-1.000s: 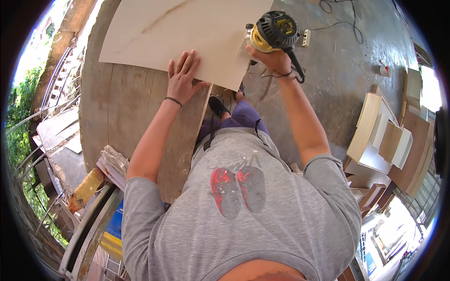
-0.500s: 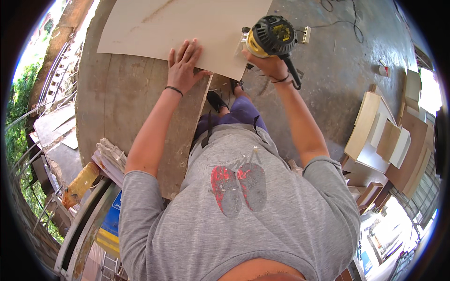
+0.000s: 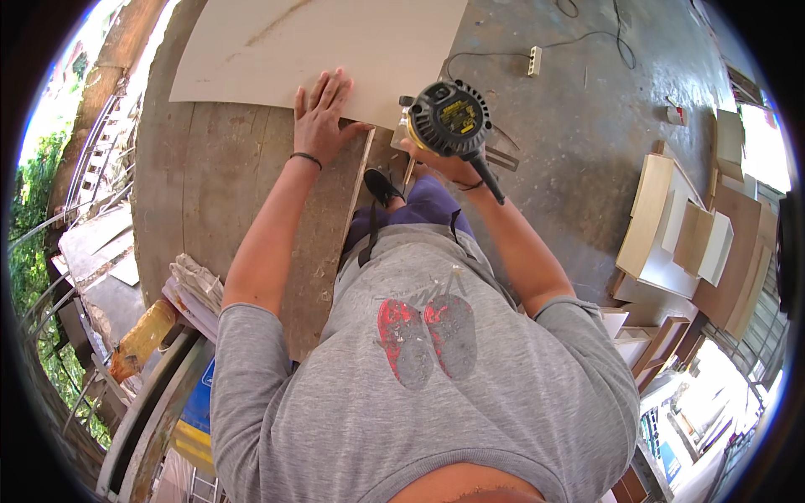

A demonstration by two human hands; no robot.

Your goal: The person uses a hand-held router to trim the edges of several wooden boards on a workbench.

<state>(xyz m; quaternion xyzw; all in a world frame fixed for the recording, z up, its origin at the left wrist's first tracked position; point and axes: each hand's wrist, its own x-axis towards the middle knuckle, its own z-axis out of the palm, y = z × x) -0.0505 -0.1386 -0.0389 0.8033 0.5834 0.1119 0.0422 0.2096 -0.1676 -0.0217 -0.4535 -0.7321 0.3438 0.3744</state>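
Observation:
A large whitish panel point(image 3: 335, 42) lies on a worn wooden workbench point(image 3: 226, 168), its near corner reaching past the bench's right edge. My left hand point(image 3: 320, 117) presses flat on the panel's near edge, fingers spread and thumb out to the right. In my right hand point(image 3: 440, 165) is a yellow and black router point(image 3: 453, 117), gripped around its body below the black motor cap. The router stands at the panel's near right corner, and its thick cord runs down beside my wrist. Its cutter and most of its base are hidden.
A thin cable leads to a pale socket strip point(image 3: 534, 61) on the grey floor point(image 3: 587, 126). A small pot point(image 3: 676, 115) stands farther right. Light wooden cabinet parts point(image 3: 662, 218) are at right. Rolled material point(image 3: 197, 285) and a yellowish container point(image 3: 142, 335) sit at lower left.
My right hand has brought the router toward me and to the left, around the panel's near right corner. My left hand stays on the panel, with barely any shift.

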